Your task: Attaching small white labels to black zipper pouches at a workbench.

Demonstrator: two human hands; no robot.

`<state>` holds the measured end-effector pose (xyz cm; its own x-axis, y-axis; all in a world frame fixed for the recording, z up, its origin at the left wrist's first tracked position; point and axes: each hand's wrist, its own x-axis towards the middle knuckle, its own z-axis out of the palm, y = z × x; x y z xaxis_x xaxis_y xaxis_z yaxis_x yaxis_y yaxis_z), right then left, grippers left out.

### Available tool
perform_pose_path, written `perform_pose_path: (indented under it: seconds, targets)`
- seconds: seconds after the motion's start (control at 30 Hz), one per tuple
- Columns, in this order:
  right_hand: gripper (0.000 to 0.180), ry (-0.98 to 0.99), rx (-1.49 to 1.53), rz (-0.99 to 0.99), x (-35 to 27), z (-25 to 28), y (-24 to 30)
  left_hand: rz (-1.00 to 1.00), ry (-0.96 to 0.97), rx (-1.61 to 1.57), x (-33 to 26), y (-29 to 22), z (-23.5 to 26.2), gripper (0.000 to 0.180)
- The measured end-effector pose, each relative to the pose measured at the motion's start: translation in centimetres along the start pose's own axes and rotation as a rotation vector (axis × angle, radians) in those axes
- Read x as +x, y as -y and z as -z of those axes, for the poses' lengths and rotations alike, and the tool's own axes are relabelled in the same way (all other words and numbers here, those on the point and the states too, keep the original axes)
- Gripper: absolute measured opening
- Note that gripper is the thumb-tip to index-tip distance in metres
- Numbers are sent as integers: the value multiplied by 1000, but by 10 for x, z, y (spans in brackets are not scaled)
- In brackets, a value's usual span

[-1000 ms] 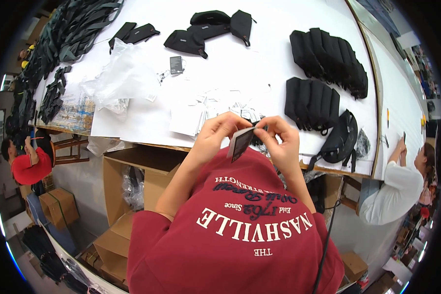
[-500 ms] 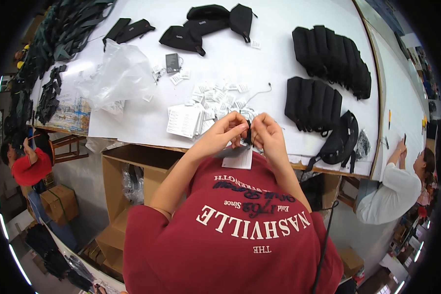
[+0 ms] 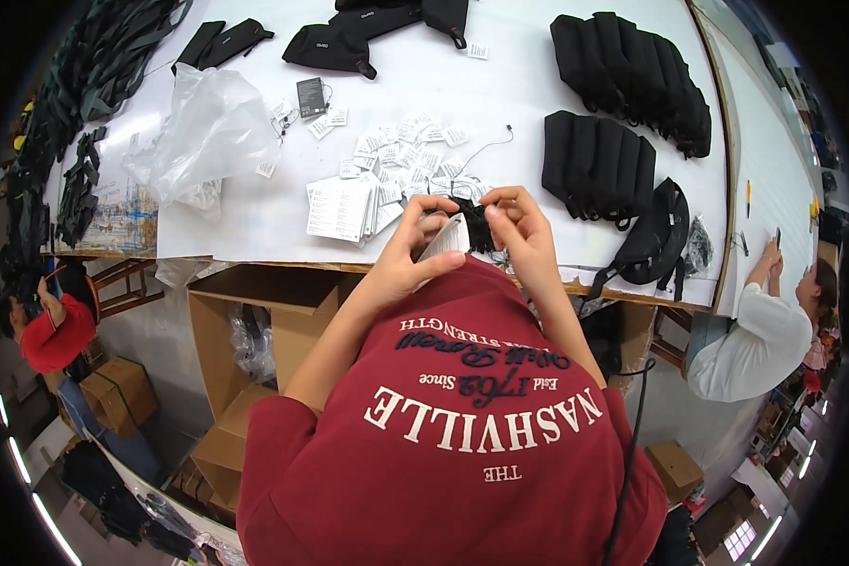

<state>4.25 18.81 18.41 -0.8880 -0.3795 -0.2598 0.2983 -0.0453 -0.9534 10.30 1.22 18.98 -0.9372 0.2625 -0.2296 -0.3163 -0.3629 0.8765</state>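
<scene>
Just over the table's near edge, my left hand is closed on a white hang tag, tilted up between thumb and fingers. My right hand is beside it, thumb and forefinger drawn together; whatever is in that pinch is too small to make out. Between and behind the hands is a bunch of black cords. A stack of white printed cards lies left of my left hand. Beyond it spreads a heap of small white labels, a thin dark string at its right.
Rows of black pouches stand at right, beside a black strapped bag. More black pouches lie at the back. Clear plastic bag and black straps are at left. Open cardboard box stands below the edge. Co-workers sit on both sides.
The white tag has come up from hanging below my hands into my left hand's grip. My hands have moved slightly apart, and the black cords now show between them. The view has shifted slightly.
</scene>
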Motion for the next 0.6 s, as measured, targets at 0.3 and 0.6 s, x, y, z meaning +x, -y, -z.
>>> perform_pose_path:
  seconds: [0.3, 0.6]
  targets:
    - [7, -32, -546, 336, -25, -5, 13, -99, 7, 98, -8, 3, -8, 39]
    - [9, -114, -543, 385, -40, -16, 15, -613, -412, 717, -11, 3, -21, 5]
